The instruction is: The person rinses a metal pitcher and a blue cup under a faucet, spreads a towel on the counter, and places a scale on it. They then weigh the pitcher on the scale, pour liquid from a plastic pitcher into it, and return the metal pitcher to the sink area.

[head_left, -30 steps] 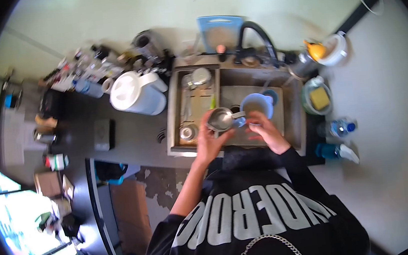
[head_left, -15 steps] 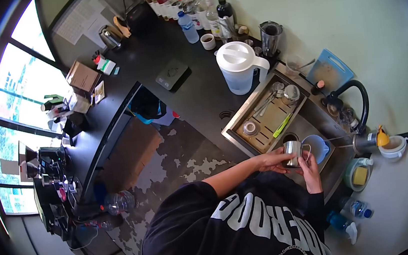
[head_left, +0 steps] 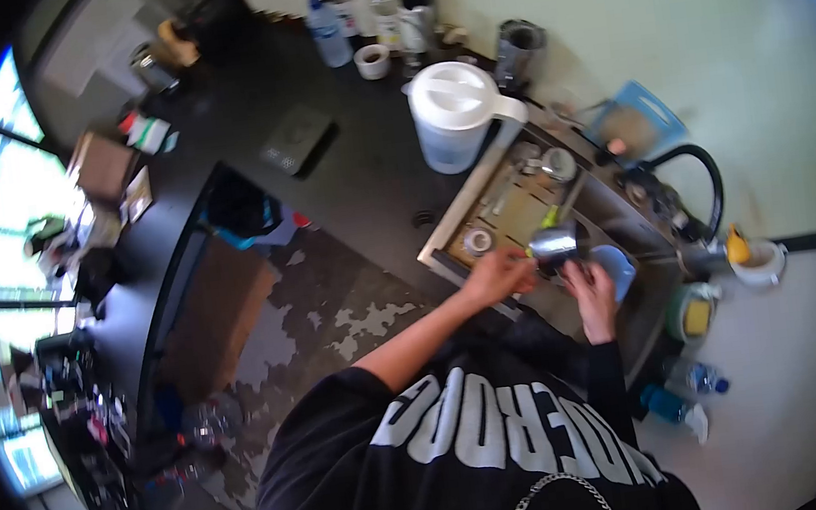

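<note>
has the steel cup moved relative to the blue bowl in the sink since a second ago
Cannot tell for sure: the head camera swung a lot. The steel cup sits just beside the blue bowl, as before.

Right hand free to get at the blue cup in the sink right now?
Probably yes. The right hand sits beside the blue cup with nothing between them, but it looks busy at the steel pitcher, which the left hand also holds.

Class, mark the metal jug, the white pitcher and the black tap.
metal jug (head_left: 554,241), head view, on its shiny side wall
white pitcher (head_left: 449,99), head view, on its lid
black tap (head_left: 703,171), head view, on its curved neck
</note>
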